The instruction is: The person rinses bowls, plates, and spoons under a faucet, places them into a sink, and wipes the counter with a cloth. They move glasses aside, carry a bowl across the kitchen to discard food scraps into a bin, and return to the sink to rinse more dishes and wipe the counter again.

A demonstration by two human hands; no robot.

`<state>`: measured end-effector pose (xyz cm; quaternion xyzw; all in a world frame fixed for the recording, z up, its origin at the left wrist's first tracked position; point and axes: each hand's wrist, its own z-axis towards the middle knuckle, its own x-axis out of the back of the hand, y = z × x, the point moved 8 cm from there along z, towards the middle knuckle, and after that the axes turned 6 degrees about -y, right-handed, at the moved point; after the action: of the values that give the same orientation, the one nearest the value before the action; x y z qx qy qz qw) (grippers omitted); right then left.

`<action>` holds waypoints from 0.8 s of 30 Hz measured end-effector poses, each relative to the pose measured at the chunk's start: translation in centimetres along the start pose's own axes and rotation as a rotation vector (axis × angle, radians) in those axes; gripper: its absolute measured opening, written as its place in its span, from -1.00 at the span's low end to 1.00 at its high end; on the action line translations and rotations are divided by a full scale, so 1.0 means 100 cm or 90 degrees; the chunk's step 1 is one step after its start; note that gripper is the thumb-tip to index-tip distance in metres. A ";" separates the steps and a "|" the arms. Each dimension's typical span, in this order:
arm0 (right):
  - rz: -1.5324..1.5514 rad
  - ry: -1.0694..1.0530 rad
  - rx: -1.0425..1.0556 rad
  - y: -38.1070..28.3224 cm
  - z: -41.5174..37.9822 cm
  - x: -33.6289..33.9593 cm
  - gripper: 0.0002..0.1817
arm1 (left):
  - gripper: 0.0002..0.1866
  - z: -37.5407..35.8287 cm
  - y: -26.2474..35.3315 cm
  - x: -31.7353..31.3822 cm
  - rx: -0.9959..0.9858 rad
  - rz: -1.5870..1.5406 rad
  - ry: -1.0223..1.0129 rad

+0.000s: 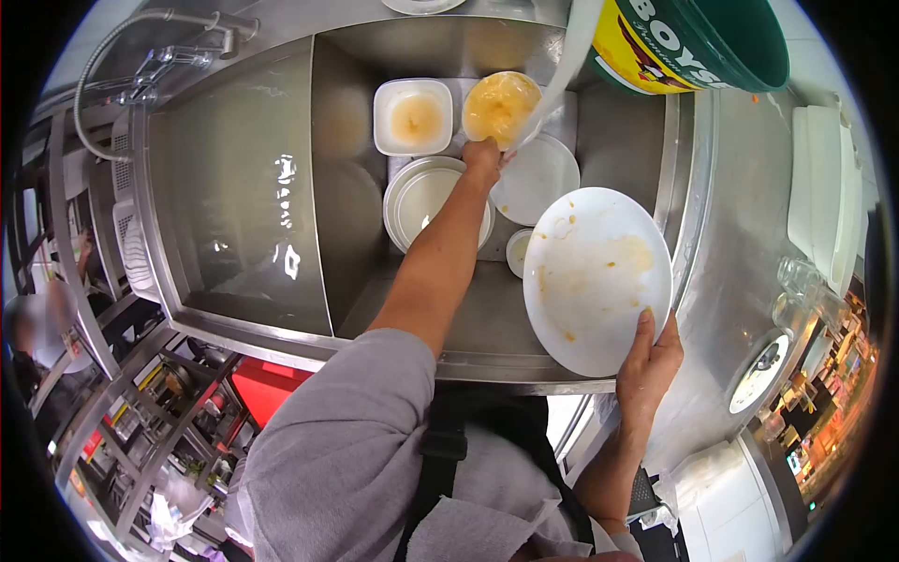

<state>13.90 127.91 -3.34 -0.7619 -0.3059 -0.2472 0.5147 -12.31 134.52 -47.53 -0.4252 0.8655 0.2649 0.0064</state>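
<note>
My left hand (pixel 482 161) reaches into the sink, fingers closed at the lower end of a long white object (pixel 560 80), which looks like a dish seen edge-on. Just beyond it is a round bowl of yellow liquid (pixel 501 105). A square white bowl (pixel 413 117) with some brownish liquid stands to its left. Stacked round plates (pixel 403 208) lie under my forearm; another white plate (pixel 538 183) and a small dish (pixel 517 251) are to the right. My right hand (pixel 649 361) grips a food-smeared white oval plate (pixel 595 281) by its near edge, tilted over the sink's right side.
A green bucket (pixel 688 47) stands at the sink's far right corner. The left basin (pixel 234 206) holds cloudy water, with a hose tap (pixel 154 75) behind. On the right counter are a white container (pixel 819 192), glasses (pixel 803 286) and a plate with cutlery (pixel 760 373).
</note>
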 end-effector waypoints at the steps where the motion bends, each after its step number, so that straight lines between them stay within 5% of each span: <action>1: 0.008 0.001 -0.004 -0.001 -0.001 0.002 -0.74 | -0.71 -0.003 -0.005 -0.005 0.045 -0.051 -0.043; 5: 0.041 0.006 0.011 -0.008 -0.003 0.011 -0.73 | -0.69 -0.013 -0.037 -0.029 0.203 -0.233 -0.247; 11: 0.015 0.011 0.051 -0.019 -0.004 0.020 -0.73 | -0.65 -0.100 -0.003 -0.050 0.180 -0.274 -0.323; 17: 0.062 0.012 0.037 -0.019 -0.011 0.020 -0.72 | -0.61 -0.132 0.078 0.026 -0.187 -0.162 0.066; 19: 0.053 0.004 0.052 -0.019 -0.011 0.019 -0.72 | -0.59 -0.105 0.090 0.063 -0.294 -0.101 0.092; 24: 0.048 -0.017 0.009 -0.006 -0.012 0.011 -0.72 | -0.60 -0.105 0.103 0.101 -0.260 -0.152 0.244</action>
<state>14.13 127.21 -1.78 -0.7722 -0.2857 -0.2153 0.5250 -24.13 127.41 -36.22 -0.5585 0.7237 0.3456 -0.2119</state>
